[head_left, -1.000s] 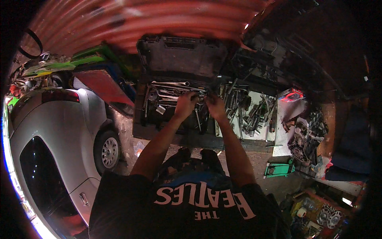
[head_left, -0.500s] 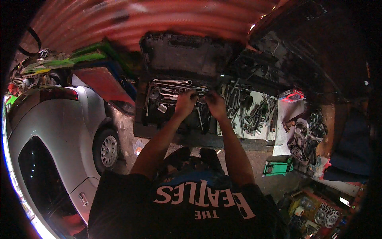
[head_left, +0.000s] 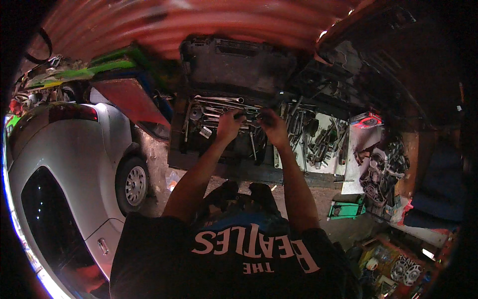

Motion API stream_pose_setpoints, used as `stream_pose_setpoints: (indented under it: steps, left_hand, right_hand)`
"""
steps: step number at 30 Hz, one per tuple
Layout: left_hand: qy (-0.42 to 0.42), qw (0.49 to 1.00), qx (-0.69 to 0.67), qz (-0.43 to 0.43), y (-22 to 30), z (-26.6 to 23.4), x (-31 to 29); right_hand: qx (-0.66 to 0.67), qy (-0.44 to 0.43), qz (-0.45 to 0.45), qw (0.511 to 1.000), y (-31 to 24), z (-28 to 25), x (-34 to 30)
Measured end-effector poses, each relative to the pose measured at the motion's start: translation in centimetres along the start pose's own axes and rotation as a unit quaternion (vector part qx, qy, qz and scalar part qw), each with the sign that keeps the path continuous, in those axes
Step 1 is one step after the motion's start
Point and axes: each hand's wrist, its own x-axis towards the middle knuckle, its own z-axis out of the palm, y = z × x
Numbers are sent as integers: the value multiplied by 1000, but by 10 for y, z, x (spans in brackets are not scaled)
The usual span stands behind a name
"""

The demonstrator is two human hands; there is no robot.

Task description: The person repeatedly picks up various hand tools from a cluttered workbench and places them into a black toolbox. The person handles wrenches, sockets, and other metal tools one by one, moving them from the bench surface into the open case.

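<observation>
Both hands are held close together over an open dark toolbox (head_left: 177, 160) full of metal hand tools. My left hand (head_left: 230, 124) has its fingers curled inward, and what they hold, if anything, is too dark to make out. My right hand (head_left: 272, 127) faces it with fingers closed around something small and dark that I cannot name. Long wrenches (head_left: 219, 100) lie along the toolbox's far side, beyond my left hand. Below the hands a slim metal tool (head_left: 252, 144) lies lengthwise among the others. A small silver block-shaped piece (head_left: 205, 132) rests left of my left hand.
The raised black lid (head_left: 239, 65) stands behind the toolbox. To the right, more tools (head_left: 321, 144) cover a white surface, with engine parts (head_left: 381, 174) beyond. A green floor jack (head_left: 347, 209) sits on the floor. A silver car (head_left: 74, 144) stands at the left.
My right hand has moved slightly right and turned a little. My left hand stays nearly in place. The view has shifted slightly.
</observation>
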Motion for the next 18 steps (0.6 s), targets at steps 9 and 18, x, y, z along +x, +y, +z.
stream_pose_setpoints:
  steps: [9, 18]
  left_hand:
    - [8, 1000, -3, -13, 16, -7, -8]
    - [59, 997, 24, 40, 24, -3, -21]
  right_hand:
    - [-131, -26, 41, 990, -36, 9, 3]
    - [-196, 25, -17, 980, -4, 20, 4]
